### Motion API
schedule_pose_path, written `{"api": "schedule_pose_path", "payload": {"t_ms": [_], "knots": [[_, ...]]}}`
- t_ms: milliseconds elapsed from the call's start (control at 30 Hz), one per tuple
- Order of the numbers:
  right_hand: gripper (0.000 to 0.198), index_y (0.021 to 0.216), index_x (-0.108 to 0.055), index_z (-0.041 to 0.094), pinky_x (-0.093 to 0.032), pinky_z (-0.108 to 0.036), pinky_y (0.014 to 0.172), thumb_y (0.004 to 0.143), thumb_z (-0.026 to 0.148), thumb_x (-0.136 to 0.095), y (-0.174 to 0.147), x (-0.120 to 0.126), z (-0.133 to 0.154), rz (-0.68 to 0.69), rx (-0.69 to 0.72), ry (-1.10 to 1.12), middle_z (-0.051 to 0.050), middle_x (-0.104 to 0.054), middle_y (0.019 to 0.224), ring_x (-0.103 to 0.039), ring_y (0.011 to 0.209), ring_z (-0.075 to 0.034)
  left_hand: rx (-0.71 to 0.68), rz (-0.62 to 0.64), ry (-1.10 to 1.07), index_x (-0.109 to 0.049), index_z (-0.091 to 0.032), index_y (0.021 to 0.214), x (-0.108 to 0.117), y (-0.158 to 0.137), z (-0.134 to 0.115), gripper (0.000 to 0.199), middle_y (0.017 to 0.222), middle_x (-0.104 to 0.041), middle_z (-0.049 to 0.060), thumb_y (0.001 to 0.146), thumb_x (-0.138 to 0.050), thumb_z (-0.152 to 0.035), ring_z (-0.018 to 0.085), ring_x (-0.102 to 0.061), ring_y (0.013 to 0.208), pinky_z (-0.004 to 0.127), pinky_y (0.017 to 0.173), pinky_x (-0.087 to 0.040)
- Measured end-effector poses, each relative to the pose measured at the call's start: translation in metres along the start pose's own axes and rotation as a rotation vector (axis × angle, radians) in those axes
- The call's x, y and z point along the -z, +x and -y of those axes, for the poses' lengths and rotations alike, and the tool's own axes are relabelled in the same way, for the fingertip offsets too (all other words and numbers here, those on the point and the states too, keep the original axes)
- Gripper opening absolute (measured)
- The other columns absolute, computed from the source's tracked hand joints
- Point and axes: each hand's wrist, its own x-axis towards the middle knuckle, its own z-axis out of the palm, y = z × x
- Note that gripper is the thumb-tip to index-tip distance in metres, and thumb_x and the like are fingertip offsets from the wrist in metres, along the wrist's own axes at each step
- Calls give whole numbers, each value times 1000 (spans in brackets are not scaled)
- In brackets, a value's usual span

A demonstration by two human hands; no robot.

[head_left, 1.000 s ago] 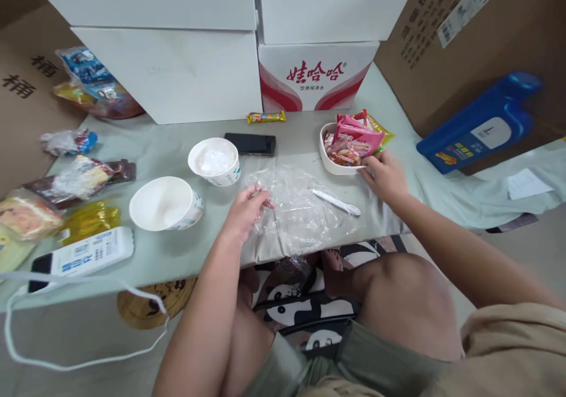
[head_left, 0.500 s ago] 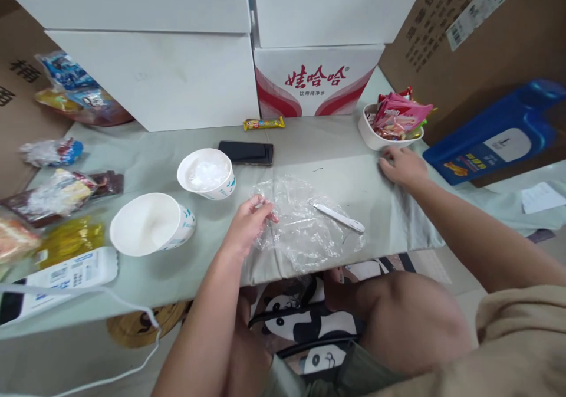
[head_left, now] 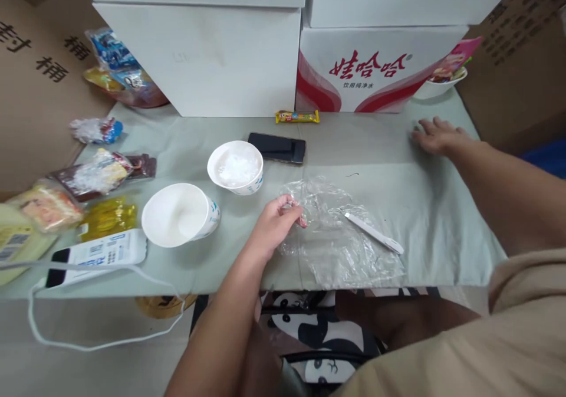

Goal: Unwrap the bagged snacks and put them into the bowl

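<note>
My left hand [head_left: 279,223] is closed in a pinch on a small red-and-white piece [head_left: 302,220], mostly covered by the fingers. It rests at the left edge of a crumpled clear plastic sheet [head_left: 336,255]. A white-handled craft knife [head_left: 374,233] lies across that sheet. My right hand [head_left: 437,135] holds nothing; its fingers are spread low over the cloth at the right. Behind it stands a white bowl of wrapped snacks [head_left: 440,87], partly hidden by the box. Left of my left hand are a paper bowl with clear plastic inside [head_left: 236,170] and a second paper bowl [head_left: 177,217].
A black phone [head_left: 278,147] and a yellow snack stick [head_left: 297,117] lie near the white boxes [head_left: 354,72]. Packaged snacks [head_left: 99,176] and a white device with a cable [head_left: 104,255] fill the left side. Cardboard [head_left: 35,66] stands there too.
The snack bowl has moved back beside the box, and my right hand has come away from it with fingers spreading. My left hand keeps its pinch. The view has swung left.
</note>
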Motion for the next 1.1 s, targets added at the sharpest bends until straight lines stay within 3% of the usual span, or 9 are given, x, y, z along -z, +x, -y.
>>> {"api": "schedule_pose_path", "payload": {"t_ms": [100,267,367,500,633,733,867,1033,1100], "knots": [[51,118,-63,22,-31,-86,96,91,62,-45,-33,3,38,-24,-198,-72,-24,-57,138,-46,132,-51,5,8,-16,-50,-22,83,-1,-5,-1,19,61,-65,-4,75,-64,-34,6,-34,43,21,47,-24],[47,134,-56,14,-42,-61,111,91,33,-50,-119,23,149,-104,-153,-50,-24,-55,147,-52,137,-39,-46,-44,-27,-51,-22,87,8,-20,0,20,64,-67,-2,77,-64,-33,6,-31,42,21,46,-22],[39,132,-55,20,-51,-52,108,97,33,-43,-175,25,233,-110,-48,82,-15,-62,142,-60,131,-30,-71,-59,21,-54,-24,98,20,-32,3,26,72,-69,-2,77,-66,-33,6,-31,43,22,45,-22],[52,146,-50,20,-45,-52,116,99,41,-47,-220,9,313,184,294,247,-15,-60,146,-54,139,-29,-49,-109,138,-55,-24,113,36,-47,10,38,82,-69,0,79,-68,-33,7,-37,49,22,49,-28],[86,160,-36,24,-28,-61,123,85,52,-69,-231,-11,332,413,405,137,-17,-29,167,-28,155,-39,-62,-299,302,-49,-23,133,49,-61,19,57,103,-67,5,80,-68,-31,10,-51,59,25,58,-41],[100,162,-31,28,-22,-62,124,76,47,-80,-232,-21,327,441,415,57,-18,-17,170,-18,156,-41,-62,-400,598,-50,-16,136,53,-80,25,61,121,-66,15,81,-68,-37,21,-66,85,36,80,-51],[93,161,-32,30,-26,-63,122,79,31,-76,-232,-28,319,384,375,-7,-17,-15,170,-20,156,-42,-176,-533,1003,-54,-12,138,42,-110,31,66,143,-53,25,84,-66,-49,40,-52,134,51,109,-43],[79,161,-34,33,-28,-66,120,88,28,-64,-228,-25,321,389,391,25,-13,-19,170,-23,155,-43,-436,96,1273,-49,-29,150,23,-117,39,85,169,-29,11,74,-81,-49,38,-18,158,57,126,-21],[71,160,-36,34,-26,-67,120,93,31,-59,-226,-22,323,408,393,41,-12,-21,170,-24,155,-42,-450,197,1329,-55,-32,146,20,-115,40,81,172,-24,9,72,-83,-50,40,-10,160,62,126,-16]]}}
